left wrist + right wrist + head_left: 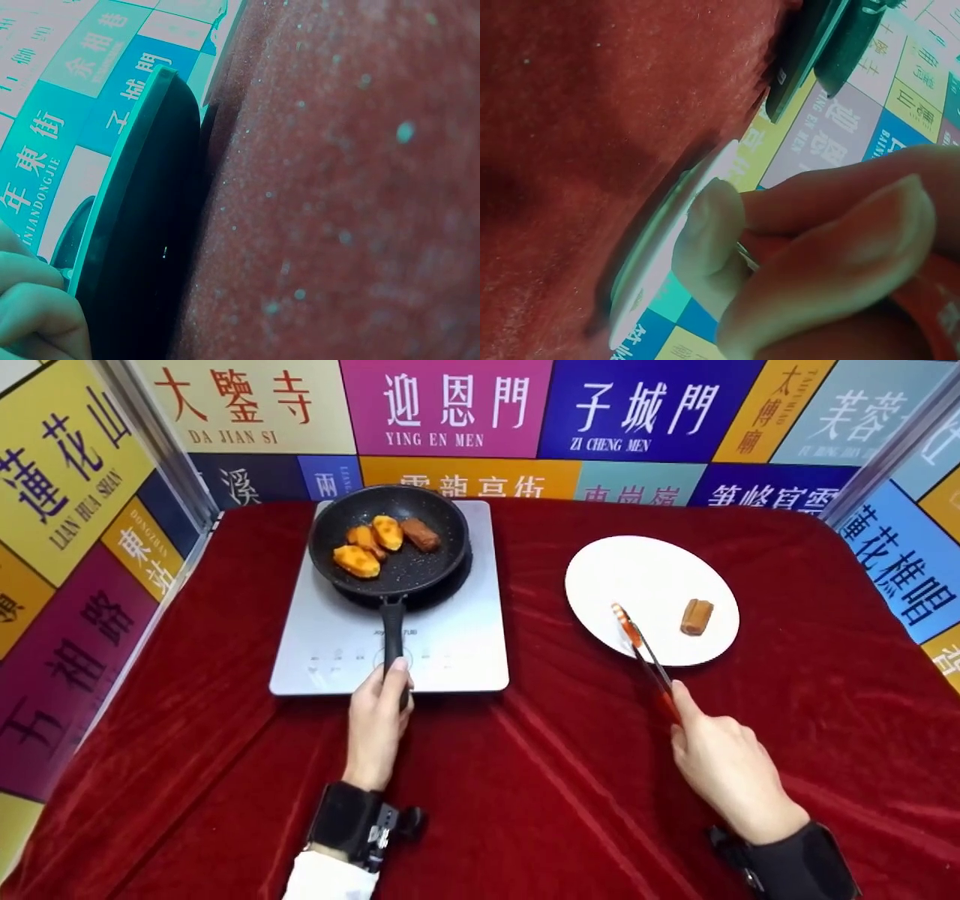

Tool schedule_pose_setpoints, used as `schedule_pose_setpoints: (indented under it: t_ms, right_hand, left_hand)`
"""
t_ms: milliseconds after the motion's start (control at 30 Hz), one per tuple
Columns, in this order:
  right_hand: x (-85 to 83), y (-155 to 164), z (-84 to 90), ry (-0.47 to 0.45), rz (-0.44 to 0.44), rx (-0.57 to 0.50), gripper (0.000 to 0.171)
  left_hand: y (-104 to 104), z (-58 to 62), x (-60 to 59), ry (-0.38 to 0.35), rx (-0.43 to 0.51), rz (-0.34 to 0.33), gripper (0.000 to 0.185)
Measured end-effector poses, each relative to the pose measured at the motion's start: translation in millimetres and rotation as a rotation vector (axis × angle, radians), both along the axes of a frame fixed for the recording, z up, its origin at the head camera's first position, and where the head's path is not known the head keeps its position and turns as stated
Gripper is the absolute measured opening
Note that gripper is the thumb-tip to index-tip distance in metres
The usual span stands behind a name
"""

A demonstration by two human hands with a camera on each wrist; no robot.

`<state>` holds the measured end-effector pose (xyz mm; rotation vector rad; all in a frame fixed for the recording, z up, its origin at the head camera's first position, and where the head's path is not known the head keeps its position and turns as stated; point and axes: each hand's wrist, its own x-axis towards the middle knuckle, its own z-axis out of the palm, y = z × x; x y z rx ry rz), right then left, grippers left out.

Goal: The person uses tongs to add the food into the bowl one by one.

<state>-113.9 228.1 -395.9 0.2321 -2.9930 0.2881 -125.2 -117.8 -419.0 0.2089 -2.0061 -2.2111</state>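
- On red cloth, the left hand (377,725) grips the pan (390,540) handle on the cooktop (457,649), left.
- Right, the right hand (724,765) pinches tongs (643,649), tips slightly apart over the plate (652,577) beside one brown piece (696,616).
- Four pieces sit in the pan; a loose squeeze could likely drop one onto the cloth.

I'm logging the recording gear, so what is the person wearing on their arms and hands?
Both hands are bare, with no gloves. The left hand has a black wrist strap carrying a small black camera unit, and a white sleeve shows below it. The right hand has a matching black wrist strap.
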Motion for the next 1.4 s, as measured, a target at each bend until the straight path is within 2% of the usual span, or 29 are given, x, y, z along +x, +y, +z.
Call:
schedule_pose_setpoints:
  t_ms: [167, 367, 467, 667, 833, 933, 1067, 1167, 1400]
  right_hand:
    - [-1.4, 12.0, 2.8, -0.056, 0.004, -0.053, 0.049]
    - [-6.0, 34.6, 2.7, -0.291, -0.004, -0.272, 0.051]
    - [-9.6, 46.3, -2.4, -0.368, -0.004, -0.45, 0.051]
    - [-14.0, 63.9, -18.7, -0.51, -0.037, -0.914, 0.054]
    - [-14.5, 68.9, -31.3, -0.58, -0.049, -1.166, 0.053]
    - [-14.9, 70.0, -37.5, -0.611, -0.008, -1.314, 0.05]
    - [-17.0, 70.5, -44.3, -0.694, 0.104, -1.543, 0.043]
    - [-18.4, 69.8, -47.2, -0.743, 0.173, -1.642, 0.038]
    - [-22.0, 64.1, -42.7, -0.738, 0.218, -1.662, 0.039]
  left_hand:
    - [-0.2, 0.7, -1.0, 0.006, 0.014, 0.005, 0.045]
    - [0.4, -0.7, -1.1, 0.011, 0.01, -0.006, 0.045]
    - [0.3, -0.8, -0.8, 0.01, 0.004, -0.002, 0.046]
    - [-0.2, -0.7, -1.0, 0.006, 0.005, -0.005, 0.047]
    - [0.0, -1.6, -1.0, 0.01, 0.006, -0.006, 0.048]
    - [0.4, -1.8, -0.6, 0.014, 0.006, -0.005, 0.048]
    - [0.6, -2.1, 0.2, 0.016, 0.003, -0.005, 0.048]
    - [1.0, -2.1, 0.1, 0.017, 0.004, -0.006, 0.046]
    - [0.7, -0.5, -0.6, 0.029, 0.005, 0.0, 0.045]
